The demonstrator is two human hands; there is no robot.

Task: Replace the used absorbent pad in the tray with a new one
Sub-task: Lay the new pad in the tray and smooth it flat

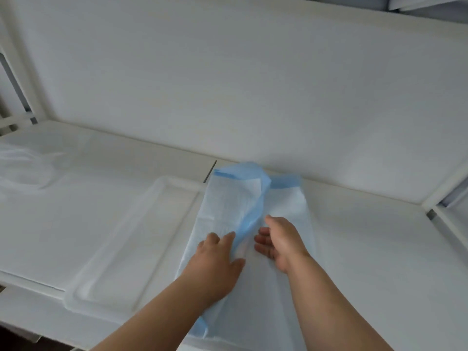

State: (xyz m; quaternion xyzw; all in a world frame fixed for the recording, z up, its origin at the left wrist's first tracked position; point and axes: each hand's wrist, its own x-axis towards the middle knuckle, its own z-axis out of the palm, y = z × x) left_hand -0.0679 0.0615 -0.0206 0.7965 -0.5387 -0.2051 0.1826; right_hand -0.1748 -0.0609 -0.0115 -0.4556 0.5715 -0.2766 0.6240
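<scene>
Your hands on the folded pad
Your left hand (217,259) presses flat the blue-edged white absorbent pad (228,206); your right hand (278,243) hovers loosely open; the clear shallow plastic tray (162,188) lies left.

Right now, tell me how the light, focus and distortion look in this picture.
Head view: soft, even light, no hard glare; faint shadows under the left hand and right hand. Slightly blurred throughout, so the pad shows little texture. The white tray barely stands out from the white shelf. Wide-angle bending curves the shelf edges.
</scene>
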